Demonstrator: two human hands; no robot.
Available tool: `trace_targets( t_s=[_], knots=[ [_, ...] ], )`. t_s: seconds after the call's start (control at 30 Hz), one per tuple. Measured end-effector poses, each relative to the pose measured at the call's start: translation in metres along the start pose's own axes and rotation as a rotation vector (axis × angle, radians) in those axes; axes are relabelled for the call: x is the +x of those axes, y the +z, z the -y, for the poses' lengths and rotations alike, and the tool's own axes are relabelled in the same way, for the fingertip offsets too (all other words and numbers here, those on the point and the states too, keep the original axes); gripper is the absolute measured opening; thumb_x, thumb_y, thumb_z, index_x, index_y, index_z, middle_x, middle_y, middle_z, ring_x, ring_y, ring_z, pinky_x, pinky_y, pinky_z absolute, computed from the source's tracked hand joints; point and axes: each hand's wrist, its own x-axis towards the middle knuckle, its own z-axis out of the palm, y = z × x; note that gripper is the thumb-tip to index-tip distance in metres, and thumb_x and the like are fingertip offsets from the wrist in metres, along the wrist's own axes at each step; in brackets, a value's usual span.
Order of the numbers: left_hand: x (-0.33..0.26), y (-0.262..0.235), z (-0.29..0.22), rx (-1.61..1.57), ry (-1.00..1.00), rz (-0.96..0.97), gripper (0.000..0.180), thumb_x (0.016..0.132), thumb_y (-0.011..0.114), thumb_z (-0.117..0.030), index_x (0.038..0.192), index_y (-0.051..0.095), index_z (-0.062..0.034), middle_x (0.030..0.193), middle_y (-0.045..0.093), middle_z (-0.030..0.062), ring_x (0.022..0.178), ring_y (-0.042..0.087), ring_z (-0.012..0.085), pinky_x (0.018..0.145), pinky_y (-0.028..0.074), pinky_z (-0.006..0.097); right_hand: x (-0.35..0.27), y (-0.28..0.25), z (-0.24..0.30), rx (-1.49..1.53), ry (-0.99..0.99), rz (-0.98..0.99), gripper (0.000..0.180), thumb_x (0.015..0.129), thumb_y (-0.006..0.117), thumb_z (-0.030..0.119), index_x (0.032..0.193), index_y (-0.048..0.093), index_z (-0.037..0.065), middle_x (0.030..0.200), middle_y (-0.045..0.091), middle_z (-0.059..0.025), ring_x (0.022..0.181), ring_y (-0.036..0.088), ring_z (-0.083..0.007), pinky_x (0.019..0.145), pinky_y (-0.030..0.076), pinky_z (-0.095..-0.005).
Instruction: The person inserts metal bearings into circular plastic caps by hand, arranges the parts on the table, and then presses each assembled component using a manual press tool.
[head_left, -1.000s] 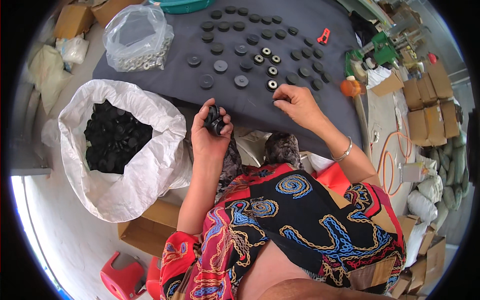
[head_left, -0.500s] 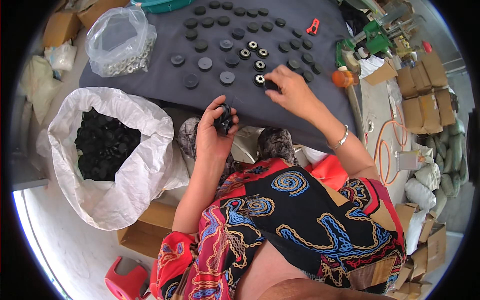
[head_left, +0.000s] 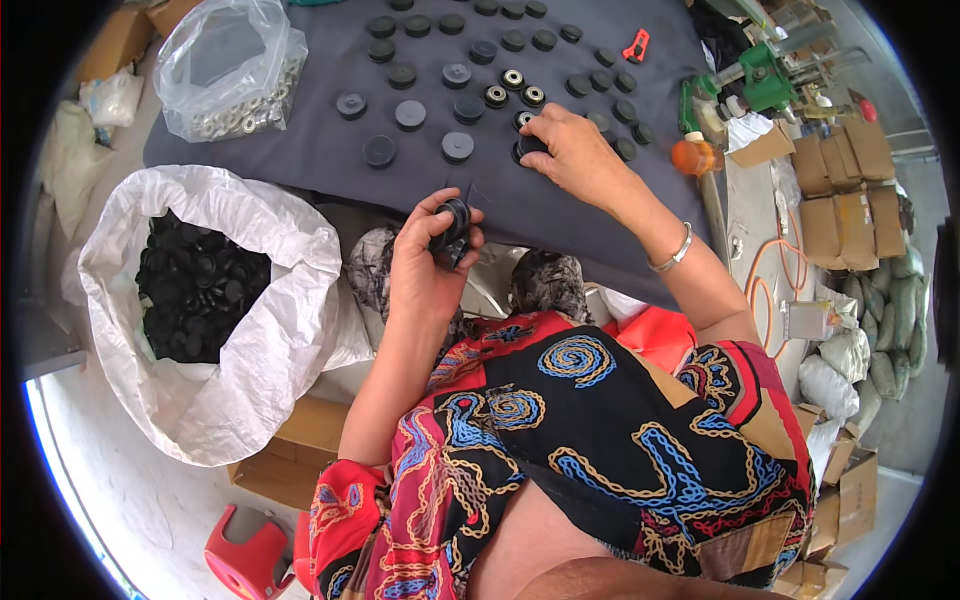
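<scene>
My left hand (head_left: pixel 420 260) is just off the near edge of the cloth-covered table, fingers curled around several black round caps (head_left: pixel 453 222). Over the cloth, my right hand (head_left: pixel 580 155) pinches another black cap (head_left: pixel 529 147) between thumb and fingers. This cap sits where the nearest bearing-fitted piece lay, and hides it. Just beyond it are several black caps with shiny metal bearings (head_left: pixel 495 96) in their centres; my fingers partly cover one. Plain black discs (head_left: pixel 457 147) lie spread in loose rows to the left and farther back.
A clear plastic bag of metal bearings (head_left: pixel 245 115) stands at the table's left. Below it, a white woven sack (head_left: pixel 290 235) holds many black caps. To the right are a green clamp-like machine (head_left: pixel 765 80) and an orange bottle (head_left: pixel 695 155). A red cutter (head_left: pixel 636 46) lies far back.
My right hand has moved slightly forward and left, bringing its cap down over the nearest bearing. The left hand keeps its caps in almost the same place. The whole view has shifted slightly.
</scene>
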Motion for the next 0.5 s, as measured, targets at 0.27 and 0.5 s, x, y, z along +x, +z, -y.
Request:
trace_targets(
  t_s=[0.27, 0.5],
  knots=[
    [0.0022, -0.0023, 0.0015, -0.011, 0.008, -0.005, 0.036, 0.079, 0.053, -0.012, 0.115, 0.05, -0.0041, 0.089, 0.059, 0.0163, 0.072, 0.054, 0.0251, 0.05, 0.038, 0.028, 0.0013, -0.0007, 0.0029, 0.014, -0.028, 0.04, 0.03, 0.074, 0.073, 0.016, 0.095, 0.06, -0.002, 0.092, 0.057, -0.019, 0.082, 0.06, -0.0364, 0.072, 0.049, -0.0435],
    [-0.0016, -0.0005, 0.0016, 0.008, 0.008, -0.035, 0.035, 0.08, 0.052, -0.011, 0.114, 0.05, -0.0051, 0.09, 0.058, 0.0165, 0.072, 0.054, 0.0249, 0.051, 0.038, 0.027, 0.0014, 0.0038, 0.0013, 0.024, -0.016, 0.002, 0.03, 0.073, 0.074, 0.016, 0.092, 0.06, -0.003, 0.091, 0.057, -0.0188, 0.082, 0.06, -0.0372, 0.071, 0.049, -0.0441]
  ],
)
